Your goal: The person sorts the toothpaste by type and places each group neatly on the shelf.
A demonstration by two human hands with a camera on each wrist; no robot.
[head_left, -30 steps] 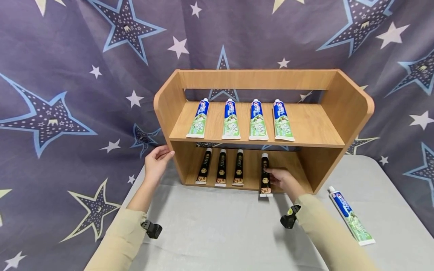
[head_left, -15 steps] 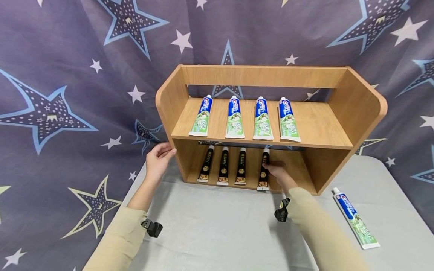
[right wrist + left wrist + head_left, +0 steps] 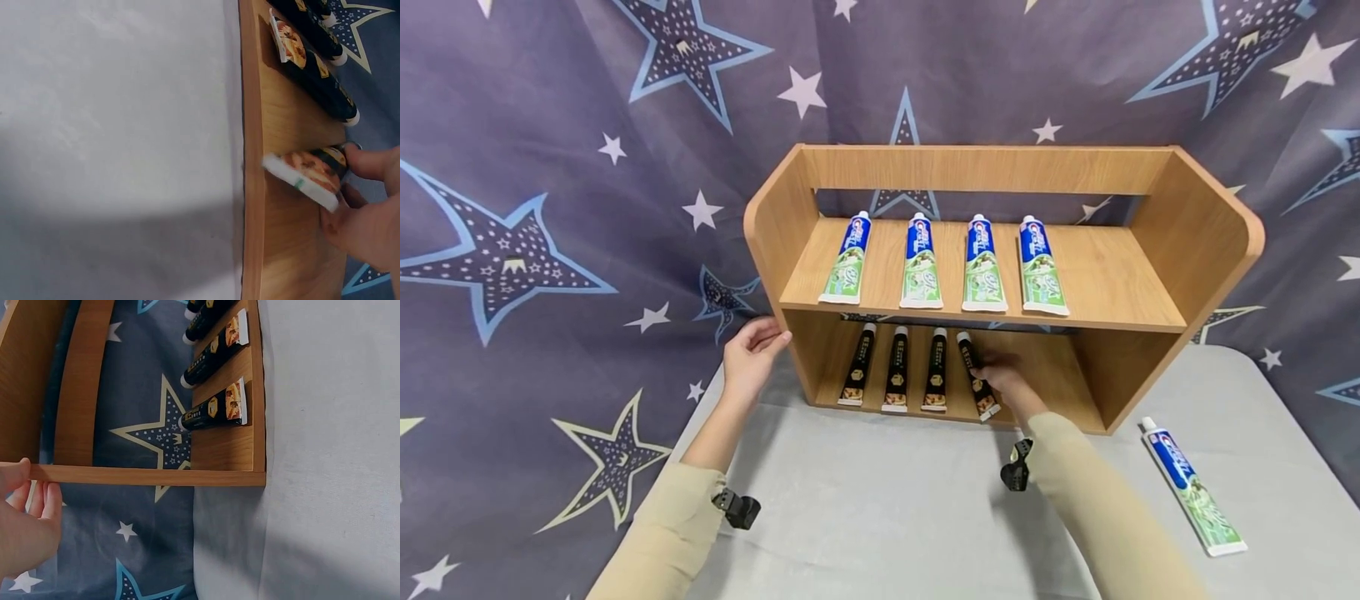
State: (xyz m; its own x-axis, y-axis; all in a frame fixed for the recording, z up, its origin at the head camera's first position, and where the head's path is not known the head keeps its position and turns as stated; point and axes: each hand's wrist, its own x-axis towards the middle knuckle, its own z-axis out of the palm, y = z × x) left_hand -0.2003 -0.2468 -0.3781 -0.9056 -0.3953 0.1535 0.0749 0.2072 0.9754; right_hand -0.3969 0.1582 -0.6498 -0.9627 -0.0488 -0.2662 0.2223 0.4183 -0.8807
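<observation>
On the lower board of the wooden shelf (image 3: 985,169), my right hand (image 3: 1009,379) pinches a black toothpaste tube (image 3: 312,169) between thumb and fingers. The tube leans, its white cap toward the back left and its crimped end at the front edge. Three more black toothpaste tubes (image 3: 897,371) lie in a row to its left. My left hand (image 3: 28,525) grips the edge of the shelf's left side panel (image 3: 144,475), thumb on one face and fingers on the other. Along the upper board lie several green and blue toothpaste tubes (image 3: 921,262).
One more green and blue toothpaste tube (image 3: 1195,487) lies on the grey-covered table (image 3: 880,508), right of the shelf. A star-patterned curtain (image 3: 647,200) hangs behind the shelf. The upper board roofs over the space where my right hand is.
My right hand has moved the black tube back onto the lower board, then leftward, and the tube has turned to a slant. The left hand stays at the side panel.
</observation>
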